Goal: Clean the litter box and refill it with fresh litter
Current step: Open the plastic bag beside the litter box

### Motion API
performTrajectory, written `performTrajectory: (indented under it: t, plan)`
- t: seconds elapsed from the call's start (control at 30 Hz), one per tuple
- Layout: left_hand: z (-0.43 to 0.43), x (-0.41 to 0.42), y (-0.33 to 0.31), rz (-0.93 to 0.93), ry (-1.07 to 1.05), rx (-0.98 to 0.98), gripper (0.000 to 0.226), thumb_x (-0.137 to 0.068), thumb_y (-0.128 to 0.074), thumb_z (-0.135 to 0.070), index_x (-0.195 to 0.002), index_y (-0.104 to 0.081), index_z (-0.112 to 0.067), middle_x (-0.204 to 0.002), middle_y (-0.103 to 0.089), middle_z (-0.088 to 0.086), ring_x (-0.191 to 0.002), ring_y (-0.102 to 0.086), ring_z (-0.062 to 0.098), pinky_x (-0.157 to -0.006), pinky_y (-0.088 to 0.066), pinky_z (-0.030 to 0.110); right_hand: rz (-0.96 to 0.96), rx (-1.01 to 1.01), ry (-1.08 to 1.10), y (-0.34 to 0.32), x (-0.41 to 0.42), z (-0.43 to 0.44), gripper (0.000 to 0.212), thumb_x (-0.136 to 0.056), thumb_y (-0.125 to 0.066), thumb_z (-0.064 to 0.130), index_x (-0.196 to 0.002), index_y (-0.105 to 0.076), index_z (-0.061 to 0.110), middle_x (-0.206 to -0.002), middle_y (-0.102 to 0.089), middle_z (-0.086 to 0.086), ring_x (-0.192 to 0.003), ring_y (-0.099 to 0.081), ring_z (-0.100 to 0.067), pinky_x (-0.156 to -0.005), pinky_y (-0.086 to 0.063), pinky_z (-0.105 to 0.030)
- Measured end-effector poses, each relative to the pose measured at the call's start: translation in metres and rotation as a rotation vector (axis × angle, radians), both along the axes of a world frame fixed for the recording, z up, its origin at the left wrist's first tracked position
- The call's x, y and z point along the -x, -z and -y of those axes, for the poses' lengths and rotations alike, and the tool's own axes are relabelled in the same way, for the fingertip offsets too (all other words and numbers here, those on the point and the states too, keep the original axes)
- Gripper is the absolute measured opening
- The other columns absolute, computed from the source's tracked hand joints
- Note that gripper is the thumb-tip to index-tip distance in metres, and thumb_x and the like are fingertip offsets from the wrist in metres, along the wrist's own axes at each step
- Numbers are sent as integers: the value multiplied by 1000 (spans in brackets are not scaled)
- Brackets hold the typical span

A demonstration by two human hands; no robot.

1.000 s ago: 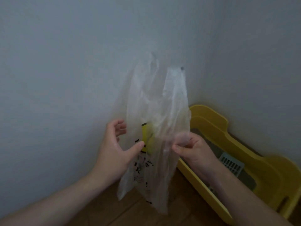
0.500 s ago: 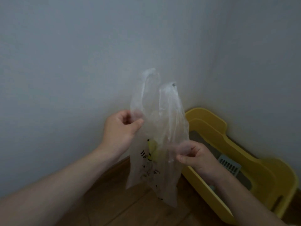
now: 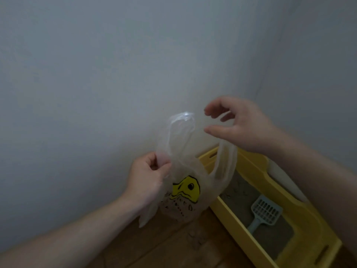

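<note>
A thin clear plastic bag [image 3: 181, 163] with a yellow face print hangs in front of the wall. My left hand [image 3: 148, 178] pinches it at the foot of its left handle loop, which stands up free. My right hand [image 3: 245, 128] is raised above the bag with thumb and fingers apart and loosely curved. The bag's right handle runs up under its palm; no finger closes on it. To the right, on the floor, sits the yellow litter box [image 3: 238, 235], holding grey litter [image 3: 237, 190] and a pale blue slotted scoop [image 3: 265, 209].
The box stands in the corner where two grey walls [image 3: 96, 93] meet. Wooden floor [image 3: 173, 246] lies in front of it, with a few specks of litter. A pale strip [image 3: 286, 180] lies along the box's far rim.
My right hand let go of the bag's side and rose, opening above the right handle. My left hand dropped a little, still pinching the bag. The bag spread open, showing its yellow print.
</note>
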State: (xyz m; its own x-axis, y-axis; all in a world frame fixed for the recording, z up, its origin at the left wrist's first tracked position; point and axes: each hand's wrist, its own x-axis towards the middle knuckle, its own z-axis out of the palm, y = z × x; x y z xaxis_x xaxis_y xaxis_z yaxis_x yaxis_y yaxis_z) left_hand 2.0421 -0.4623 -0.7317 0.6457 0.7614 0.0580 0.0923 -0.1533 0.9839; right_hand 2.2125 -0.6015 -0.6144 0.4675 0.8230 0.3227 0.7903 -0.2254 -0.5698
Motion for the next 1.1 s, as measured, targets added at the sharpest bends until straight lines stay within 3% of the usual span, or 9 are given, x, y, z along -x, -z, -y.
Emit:
performTrajectory:
  t: [0.13,0.23,0.4,0.5,0.57,0.67,0.83,0.93,1.1]
  plan:
    - [3,0,7,-34,-23,31,8,-83,-70,4,-78,-63,4,-68,-64,12,-65,-59,21,-66,-51,40,-47,-9,-99,25,18,-2,14,-84,-77,22,-95,-70,24,-85,-68,13,-80,-63,-3,-74,-55,-24]
    - [6,3,11,-64,-15,53,10,-83,-69,5,-77,-62,5,-69,-65,12,-66,-60,21,-67,-49,36,-129,50,-102,65,30,0,8,-88,-73,22,-95,-72,24,-84,-70,12,-78,-65,-1,-75,-56,-22]
    - [8,11,18,-69,48,123,7,-83,-65,11,-82,-59,15,-80,-66,26,-76,-62,28,-75,-51,38,-208,147,-103,114,38,-5,27,-93,-66,21,-120,-67,23,-103,-68,12,-93,-62,0,-87,-55,-25]
    - [7,18,20,-65,124,180,8,-83,-64,12,-81,-63,4,-95,-66,37,-84,-64,35,-86,-52,48,-92,176,-116,126,32,-10,40,-89,-71,29,-127,-63,24,-107,-61,11,-95,-57,-4,-86,-50,-24]
    - [5,21,19,-50,153,223,10,-80,-66,10,-77,-65,0,-94,-68,35,-87,-66,38,-88,-53,50,23,272,-125,133,26,-12,40,-87,-71,36,-125,-63,27,-107,-55,9,-100,-49,-6,-85,-41,-23]
    - [0,26,16,-22,185,283,9,-71,-67,0,-77,-63,4,-85,-72,25,-84,-68,33,-82,-57,38,186,382,-87,144,19,-12,28,-88,-68,38,-115,-64,29,-105,-46,6,-111,-43,-15,-86,-36,-26]
    - [-7,34,14,-38,221,334,12,-66,-67,-3,-75,-61,0,-79,-72,17,-82,-73,24,-79,-59,30,211,334,-59,152,13,-11,66,-84,-70,43,-141,-41,29,-135,-45,5,-127,-37,-17,-107,-35,-33]
    - [-8,37,14,-31,246,346,7,-63,-68,-3,-66,-66,-10,-78,-73,13,-84,-73,26,-81,-58,28,246,354,-73,154,13,-12,69,-84,-69,47,-144,-38,34,-131,-46,3,-122,-37,-18,-105,-38,-37]
    - [-7,39,9,-87,322,315,18,-60,-68,-4,-56,-71,-22,-73,-74,2,-81,-72,21,-78,-58,29,273,195,-165,152,23,-15,69,-82,-75,38,-142,-42,35,-115,-48,2,-107,-41,-14,-92,-40,-29]
